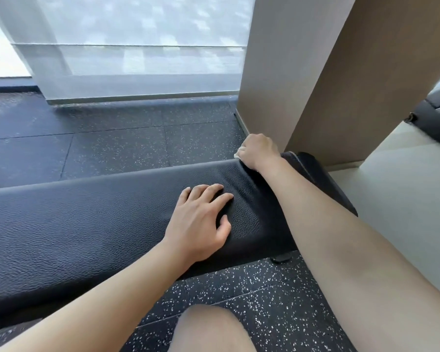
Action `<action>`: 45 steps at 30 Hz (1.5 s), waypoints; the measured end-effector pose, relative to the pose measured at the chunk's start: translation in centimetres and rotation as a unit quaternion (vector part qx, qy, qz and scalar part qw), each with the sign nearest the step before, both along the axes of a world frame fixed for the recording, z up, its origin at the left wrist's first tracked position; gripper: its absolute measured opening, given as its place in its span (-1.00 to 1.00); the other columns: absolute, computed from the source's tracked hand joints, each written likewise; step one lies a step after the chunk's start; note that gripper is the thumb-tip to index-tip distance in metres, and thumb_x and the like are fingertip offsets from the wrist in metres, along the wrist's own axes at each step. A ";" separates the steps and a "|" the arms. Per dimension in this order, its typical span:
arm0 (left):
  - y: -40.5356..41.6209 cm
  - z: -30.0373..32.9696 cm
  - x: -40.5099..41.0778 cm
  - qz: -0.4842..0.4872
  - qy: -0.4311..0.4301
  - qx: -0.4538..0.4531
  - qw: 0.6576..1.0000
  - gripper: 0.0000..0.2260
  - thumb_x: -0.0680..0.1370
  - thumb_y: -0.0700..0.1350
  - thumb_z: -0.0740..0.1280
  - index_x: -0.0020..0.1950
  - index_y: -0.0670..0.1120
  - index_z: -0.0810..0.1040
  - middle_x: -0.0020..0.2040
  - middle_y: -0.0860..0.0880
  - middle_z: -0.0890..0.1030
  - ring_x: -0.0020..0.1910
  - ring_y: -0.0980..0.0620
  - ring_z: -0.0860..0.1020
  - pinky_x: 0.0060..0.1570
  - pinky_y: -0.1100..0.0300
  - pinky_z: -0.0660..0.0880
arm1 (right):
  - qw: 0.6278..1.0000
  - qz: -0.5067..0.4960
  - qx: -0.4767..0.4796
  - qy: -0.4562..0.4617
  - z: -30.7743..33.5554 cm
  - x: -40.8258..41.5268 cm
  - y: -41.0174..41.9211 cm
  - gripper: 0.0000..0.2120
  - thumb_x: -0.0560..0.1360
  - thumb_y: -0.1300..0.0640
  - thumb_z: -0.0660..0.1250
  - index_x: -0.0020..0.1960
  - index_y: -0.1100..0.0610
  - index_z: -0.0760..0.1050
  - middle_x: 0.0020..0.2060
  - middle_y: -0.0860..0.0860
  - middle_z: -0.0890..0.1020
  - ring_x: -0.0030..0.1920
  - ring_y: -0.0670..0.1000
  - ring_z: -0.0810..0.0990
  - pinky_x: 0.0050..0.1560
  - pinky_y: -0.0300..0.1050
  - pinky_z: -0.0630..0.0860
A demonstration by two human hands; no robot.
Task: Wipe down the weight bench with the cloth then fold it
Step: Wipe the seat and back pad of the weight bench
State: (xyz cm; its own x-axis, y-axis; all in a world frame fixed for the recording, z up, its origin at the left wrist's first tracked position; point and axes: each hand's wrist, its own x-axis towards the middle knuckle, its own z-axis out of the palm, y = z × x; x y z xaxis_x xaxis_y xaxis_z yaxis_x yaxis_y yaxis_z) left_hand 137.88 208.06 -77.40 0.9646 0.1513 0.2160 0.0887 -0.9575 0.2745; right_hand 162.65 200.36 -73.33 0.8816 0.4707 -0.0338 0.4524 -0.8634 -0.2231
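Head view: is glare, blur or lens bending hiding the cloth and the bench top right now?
Head view: daylight through the window blind is bright but diffuse; soft sheen on the bench, grain still readable. Wide-angle bending curves the bench edge. The cloth is mostly hidden under the right hand, not by glare. The left hand looks sharp.

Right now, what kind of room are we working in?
Most likely a gym: a black padded weight bench, speckled rubber floor tiles, and a large screened window behind.

Left hand (201, 219) flat, right hand (258, 151) curled.
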 end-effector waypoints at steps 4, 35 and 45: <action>1.0 0.2 -0.2 -0.042 0.016 -0.038 0.998 -0.49 0.52 0.19 0.20 0.46 0.14 0.50 0.51 0.07 0.45 0.49 -0.05 0.34 0.53 -0.11 0.21 | 1.000 0.001 0.000 0.010 0.3 -1.8 1.8 -0.71 0.46 -0.07 0.36 0.04 0.08 0.69 0.04 0.12 0.71 0.06 0.22 0.64 -0.01 -0.07 0.52; 29.9 -1.2 -33.0 0.186 -0.071 -0.039 0.979 -0.55 0.56 0.04 0.22 0.43 0.04 0.56 0.47 0.01 0.51 0.45 -0.03 0.43 0.53 0.05 0.26 | 0.971 0.207 0.118 0.021 -0.8 -36.5 36.0 -0.71 0.57 0.01 0.21 -0.19 0.13 0.57 -0.09 0.16 0.70 -0.01 0.21 0.65 -0.02 -0.06 0.52; 29.9 -0.9 -33.0 0.203 -0.066 -0.052 0.975 -0.54 0.52 0.07 0.20 0.39 0.06 0.59 0.43 0.01 0.55 0.40 -0.05 0.46 0.48 -0.01 0.33 | 0.883 0.422 0.175 -0.107 -1.7 -40.9 18.3 -0.76 0.65 -0.17 0.25 0.23 -0.14 0.57 0.06 -0.16 0.61 0.07 -0.12 0.63 0.00 -0.19 0.58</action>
